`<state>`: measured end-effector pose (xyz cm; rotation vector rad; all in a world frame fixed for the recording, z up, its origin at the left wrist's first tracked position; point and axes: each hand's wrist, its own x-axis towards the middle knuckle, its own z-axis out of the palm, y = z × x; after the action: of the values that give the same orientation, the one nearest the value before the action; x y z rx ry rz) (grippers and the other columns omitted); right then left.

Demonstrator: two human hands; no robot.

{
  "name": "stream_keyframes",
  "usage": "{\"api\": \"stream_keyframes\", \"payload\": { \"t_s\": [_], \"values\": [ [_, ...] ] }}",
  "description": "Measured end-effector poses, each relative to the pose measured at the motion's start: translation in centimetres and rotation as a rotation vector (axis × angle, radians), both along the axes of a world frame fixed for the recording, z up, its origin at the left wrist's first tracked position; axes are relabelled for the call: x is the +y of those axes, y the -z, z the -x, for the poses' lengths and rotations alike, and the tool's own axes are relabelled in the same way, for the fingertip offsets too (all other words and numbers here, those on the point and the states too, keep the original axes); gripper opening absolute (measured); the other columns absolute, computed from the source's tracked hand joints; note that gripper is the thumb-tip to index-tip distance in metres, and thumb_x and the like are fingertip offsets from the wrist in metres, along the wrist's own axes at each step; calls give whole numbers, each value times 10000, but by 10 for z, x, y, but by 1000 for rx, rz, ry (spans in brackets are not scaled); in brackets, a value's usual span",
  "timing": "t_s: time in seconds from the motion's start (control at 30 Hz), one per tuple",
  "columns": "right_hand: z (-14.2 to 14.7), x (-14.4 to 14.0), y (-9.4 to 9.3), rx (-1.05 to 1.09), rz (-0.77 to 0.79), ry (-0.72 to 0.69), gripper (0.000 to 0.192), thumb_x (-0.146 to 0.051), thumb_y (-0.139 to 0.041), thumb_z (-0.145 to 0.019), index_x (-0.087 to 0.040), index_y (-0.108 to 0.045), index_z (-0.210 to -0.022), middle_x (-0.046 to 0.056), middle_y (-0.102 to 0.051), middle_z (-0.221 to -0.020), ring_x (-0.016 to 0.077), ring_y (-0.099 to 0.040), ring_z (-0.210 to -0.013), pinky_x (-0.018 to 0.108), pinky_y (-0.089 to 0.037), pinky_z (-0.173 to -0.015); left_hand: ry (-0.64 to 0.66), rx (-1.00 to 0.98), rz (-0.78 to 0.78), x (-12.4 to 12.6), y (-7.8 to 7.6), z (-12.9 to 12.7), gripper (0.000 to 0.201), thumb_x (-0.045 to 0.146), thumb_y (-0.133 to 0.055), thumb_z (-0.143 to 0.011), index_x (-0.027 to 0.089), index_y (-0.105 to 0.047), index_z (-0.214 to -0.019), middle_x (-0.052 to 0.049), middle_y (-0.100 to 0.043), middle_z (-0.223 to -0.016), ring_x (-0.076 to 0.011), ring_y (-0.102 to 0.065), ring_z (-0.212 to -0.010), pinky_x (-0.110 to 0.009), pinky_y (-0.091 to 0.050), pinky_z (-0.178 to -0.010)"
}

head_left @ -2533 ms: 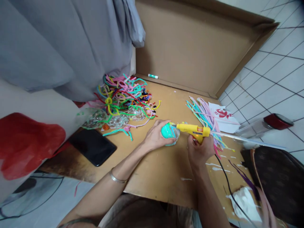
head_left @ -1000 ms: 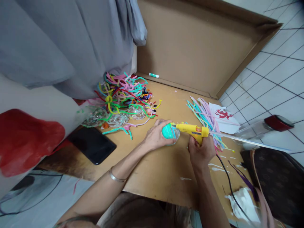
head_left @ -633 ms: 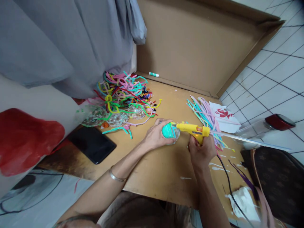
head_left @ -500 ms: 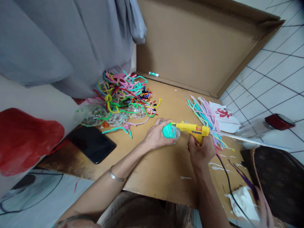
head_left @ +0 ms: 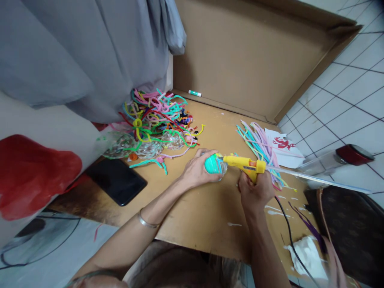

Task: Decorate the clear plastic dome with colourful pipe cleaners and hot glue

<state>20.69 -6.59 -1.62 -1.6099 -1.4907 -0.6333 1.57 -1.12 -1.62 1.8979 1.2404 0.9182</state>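
My left hand [head_left: 197,168] is wrapped round a turquoise rounded piece [head_left: 211,164], which looks covered in coiled pipe cleaner with a clear part on its right side. In my right hand [head_left: 257,188] is a yellow hot glue gun [head_left: 244,163], gripped by its handle. Its nozzle points left and is at the right side of the turquoise piece; whether it touches I cannot tell. A long clear glue stick [head_left: 318,179] juts from the back of the gun. Just behind the gun lies a bundle of pastel pipe cleaners [head_left: 259,140].
Tangled coloured pipe cleaners [head_left: 162,108] and clear plastic domes [head_left: 148,149] lie at left, near a black phone [head_left: 120,182]. At right are a paper with a red print [head_left: 283,146], a clear bottle [head_left: 336,158], a brown bag [head_left: 348,232] and a black cord [head_left: 288,224]. Cardboard [head_left: 255,60] stands behind.
Very little differs. The glue gun has shifted slightly to the right, its nozzle still beside the turquoise piece. Both hands keep their grips.
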Motion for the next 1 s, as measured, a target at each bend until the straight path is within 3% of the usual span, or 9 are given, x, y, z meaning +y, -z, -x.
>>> {"api": "stream_keyframes", "payload": {
  "t_s": [0.27,0.4,0.57,0.8,1.0],
  "values": [
    [2,3,1,49,36,37,135,-308,-565,-804,-228,-468,-757,-13,-456,-651,166,-466,-607,291,-341,-571,15,-3,-8,1,1,0,789,399,-798,-575,289,-543,-1312,-60,-516,-1254,-249,-587,-1119,-415,-483,-1005],
    [3,3,-2,190,46,106,194,-358,-580,-764,-242,-431,-721,-29,-435,-635,159,-438,-579,296,-356,-572,-17,-24,-36,5,6,2,798,365,-806,-565,247,-546,-1310,-75,-519,-1246,-257,-571,-1156,-403,-470,-1024],
    [-24,2,-2,297,104,163,330,-486,-594,-739,-260,-368,-654,-12,-440,-682,191,-458,-678,329,-401,-638,-28,-20,-88,9,11,3,757,370,-800,-583,240,-557,-1288,-72,-531,-1251,-265,-545,-1198,-407,-451,-1048],
    [-69,-5,18,313,465,359,400,-567,-563,-730,-169,-598,-755,85,-581,-746,241,-520,-724,352,-395,-638,13,40,-119,4,7,1,740,367,-776,-596,240,-553,-1291,-84,-490,-1309,-286,-527,-1217,-445,-446,-1051],
    [-48,-16,15,347,729,376,433,-553,-579,-749,-151,-661,-885,99,-657,-765,247,-578,-697,315,-355,-590,-26,73,-180,7,6,5,713,376,-756,-608,249,-551,-1279,-77,-491,-1296,-282,-509,-1239,-433,-430,-1069]
  ]
}}
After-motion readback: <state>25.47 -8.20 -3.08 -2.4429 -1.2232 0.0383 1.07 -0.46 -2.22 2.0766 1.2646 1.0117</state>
